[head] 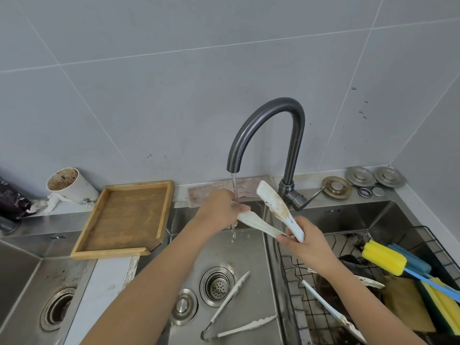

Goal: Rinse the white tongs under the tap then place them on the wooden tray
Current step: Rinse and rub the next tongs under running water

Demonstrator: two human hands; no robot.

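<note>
White tongs (273, 202) with brown stains are held spread apart over the middle sink. My right hand (306, 242) grips their hinge end. My left hand (221, 210) pinches the tip of the lower arm right under the running water from the dark tap (268, 120). The upper arm points up toward the tap base. The wooden tray (124, 217) lies to the left, bridging the counter edge and sink rim, with nothing on it.
Another pair of white tongs (231, 310) lies in the sink (249, 257) beside the drain strainer (217, 285) and a loose plug (184, 306). At right, a wire rack (311, 307) holds dirty utensils, a yellow brush (383, 257) and sponges. A dirty cup (67, 185) stands back left.
</note>
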